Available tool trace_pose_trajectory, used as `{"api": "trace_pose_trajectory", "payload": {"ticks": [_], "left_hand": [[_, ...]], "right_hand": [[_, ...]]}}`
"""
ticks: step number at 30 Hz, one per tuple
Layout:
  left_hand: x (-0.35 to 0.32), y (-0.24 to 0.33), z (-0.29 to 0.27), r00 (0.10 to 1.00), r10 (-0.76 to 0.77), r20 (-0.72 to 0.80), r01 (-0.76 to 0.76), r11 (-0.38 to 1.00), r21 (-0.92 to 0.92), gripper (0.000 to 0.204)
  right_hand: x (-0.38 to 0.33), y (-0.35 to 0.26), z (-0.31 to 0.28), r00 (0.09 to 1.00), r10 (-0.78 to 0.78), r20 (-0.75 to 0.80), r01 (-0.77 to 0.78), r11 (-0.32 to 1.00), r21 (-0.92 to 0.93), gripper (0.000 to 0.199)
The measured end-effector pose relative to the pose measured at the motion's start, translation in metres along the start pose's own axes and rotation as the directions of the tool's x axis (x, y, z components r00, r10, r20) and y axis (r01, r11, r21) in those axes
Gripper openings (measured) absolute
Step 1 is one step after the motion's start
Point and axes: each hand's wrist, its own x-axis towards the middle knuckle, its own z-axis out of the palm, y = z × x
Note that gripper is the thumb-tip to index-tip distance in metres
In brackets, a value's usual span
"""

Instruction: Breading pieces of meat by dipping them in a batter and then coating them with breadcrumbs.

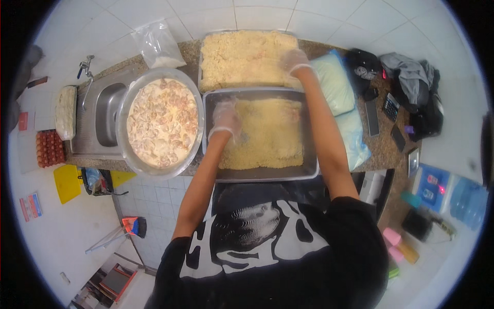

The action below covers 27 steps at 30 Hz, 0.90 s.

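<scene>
Both of my hands wear clear plastic gloves. My left hand [227,117] is over the left part of the near grey metal tray [312,164], at the edge of a layer of pale yellow crumbs [267,139]; its fingers are too indistinct to read. Farther off, my right hand [295,62] is at the right end of a second tray, heaped with yellow crumb coating [247,59]. Motion smears its fingers, and nothing held can be made out. Left of the near tray stands a large metal bowl [123,136] of raw meat pieces in creamy batter [163,121].
A steel sink [110,113] lies left of the bowl, with an egg tray [50,148] beyond it. Behind the bowl stands a clear bag of white powder [159,46]. Plastic bags of pale crumbs [332,85] lie by my right forearm. A calculator [390,106] and dark clothing [419,87] sit farther right.
</scene>
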Motion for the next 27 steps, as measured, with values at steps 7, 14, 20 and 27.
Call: {"api": "trace_pose_trajectory", "payload": {"ticks": [7,14,20,27], "left_hand": [[0.021,-0.025,0.057,0.970,-0.021,0.243,-0.051,0.956,0.288,0.046],[-0.089,-0.014,0.038,0.812,0.210,0.545,-0.403,0.877,0.262,0.027],[-0.060,0.037,0.023,0.509,0.228,0.830,-0.080,0.973,-0.218,0.045],[-0.046,-0.012,0.119,0.873,-0.008,0.487,0.042,0.997,-0.060,0.049]], "right_hand": [[-0.096,-0.140,0.142,0.953,0.081,-0.292,0.006,0.959,0.285,0.028],[-0.207,-0.201,0.108,0.962,0.193,0.196,-0.260,0.866,0.427,0.030],[-0.238,-0.143,0.125,0.956,0.256,0.147,-0.291,0.732,0.616,0.043],[-0.227,-0.112,0.084,0.776,0.585,0.234,-0.602,0.580,0.549,0.049]]}}
